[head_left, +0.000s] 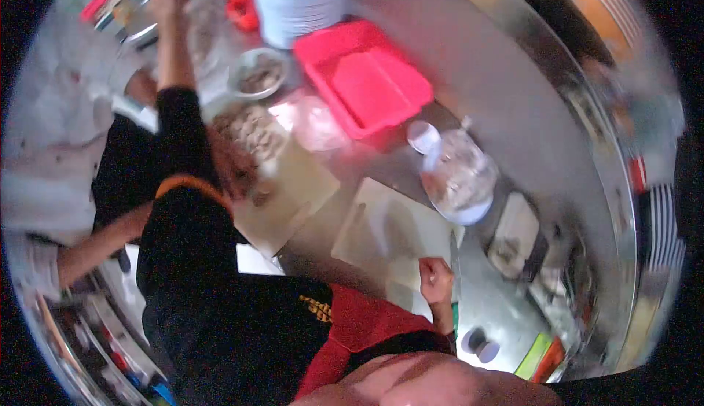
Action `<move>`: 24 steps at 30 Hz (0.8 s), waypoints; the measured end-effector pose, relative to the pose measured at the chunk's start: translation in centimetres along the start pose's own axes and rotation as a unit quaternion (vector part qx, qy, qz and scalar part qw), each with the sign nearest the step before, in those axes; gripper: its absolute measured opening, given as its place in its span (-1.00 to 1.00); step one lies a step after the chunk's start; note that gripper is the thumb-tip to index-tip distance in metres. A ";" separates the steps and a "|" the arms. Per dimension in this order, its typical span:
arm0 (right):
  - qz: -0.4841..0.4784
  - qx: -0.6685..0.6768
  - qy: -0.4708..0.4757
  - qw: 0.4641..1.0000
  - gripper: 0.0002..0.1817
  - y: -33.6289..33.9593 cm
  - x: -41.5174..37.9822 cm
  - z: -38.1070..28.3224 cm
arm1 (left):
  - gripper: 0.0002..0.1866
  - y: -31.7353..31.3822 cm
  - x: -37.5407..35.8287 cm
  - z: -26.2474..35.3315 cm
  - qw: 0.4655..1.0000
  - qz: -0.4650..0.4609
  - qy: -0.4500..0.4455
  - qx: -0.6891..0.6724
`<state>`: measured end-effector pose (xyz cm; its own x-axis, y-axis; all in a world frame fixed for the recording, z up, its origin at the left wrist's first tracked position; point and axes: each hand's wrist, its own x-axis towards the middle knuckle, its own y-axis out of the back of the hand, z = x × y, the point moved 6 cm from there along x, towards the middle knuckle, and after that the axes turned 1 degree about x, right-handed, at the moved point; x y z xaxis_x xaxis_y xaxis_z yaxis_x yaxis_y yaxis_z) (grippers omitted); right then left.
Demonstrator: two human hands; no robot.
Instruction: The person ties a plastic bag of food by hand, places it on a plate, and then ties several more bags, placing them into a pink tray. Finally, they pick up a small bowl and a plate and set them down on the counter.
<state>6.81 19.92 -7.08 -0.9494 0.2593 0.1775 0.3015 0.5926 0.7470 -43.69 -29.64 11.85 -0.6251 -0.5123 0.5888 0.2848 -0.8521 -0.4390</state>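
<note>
My left hand reaches far to the upper left, beside a metal tray; its blurred fingers look closed, and their contents are hidden. My right hand is curled closed with nothing visible in it. It hovers by the right edge of a pale cutting board, near a green handle. Left of this board, another board carries a pile of pale chopped pieces. A co-worker's hand is at that pile, partly behind my black sleeve.
A bowl of pieces, stacked white plates and a pink basket stand beyond the boards. At right are a filled plastic bag, a white tray and a small round item. A co-worker in white is at left.
</note>
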 end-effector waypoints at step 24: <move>0.084 -0.025 0.086 0.992 -0.41 9.2 -7.7 -9.7 | -0.78 -16.7 -56.4 16.1 0.555 -0.602 0.571 0.059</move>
<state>16.07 15.94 4.63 -0.8888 0.2143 0.4051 0.4553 0.5133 0.7275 -1.49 11.77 -3.11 -0.4475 0.7803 -0.4368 -0.8351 -0.5393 -0.1079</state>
